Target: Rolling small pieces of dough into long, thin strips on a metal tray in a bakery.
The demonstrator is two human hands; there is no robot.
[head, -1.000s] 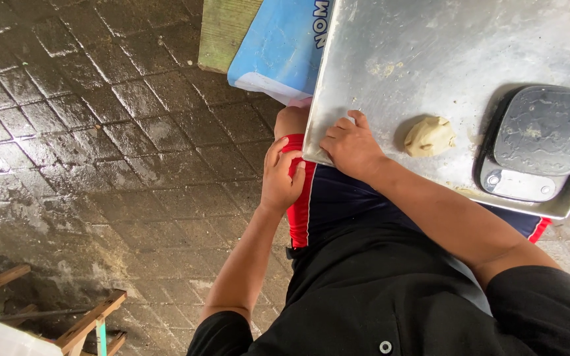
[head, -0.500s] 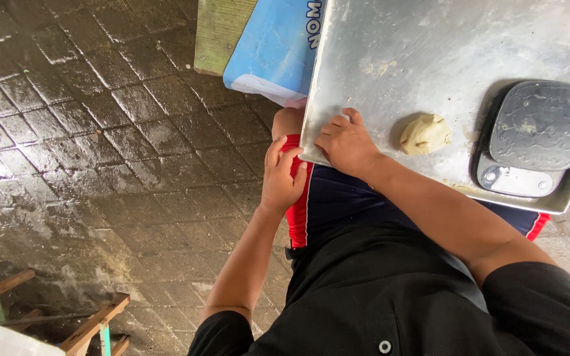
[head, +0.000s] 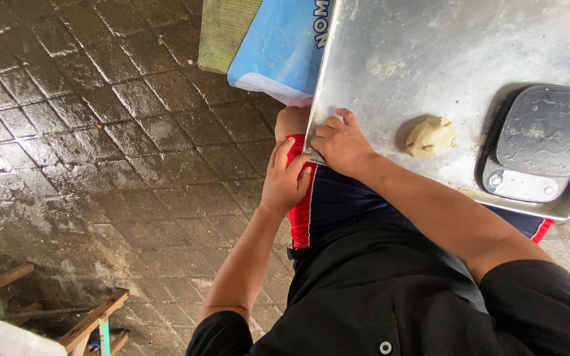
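One dough ball [head: 431, 136] shaped, lying on steel desk [head: 443, 46] just left of digital scale [head: 541, 146], not yet weighed. Right hand [head: 341, 142] curled, empty, near desk corner. Left hand [head: 285, 178] loose below edge; possibly gripping nothing.

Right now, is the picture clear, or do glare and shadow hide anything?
Head view: sharp overall, in soft daylight. The metal tray shows a dull sheen, no harsh glare. The dough lump casts a faint shadow. Wet paving glints in patches. The black shirt is dark, with little detail.
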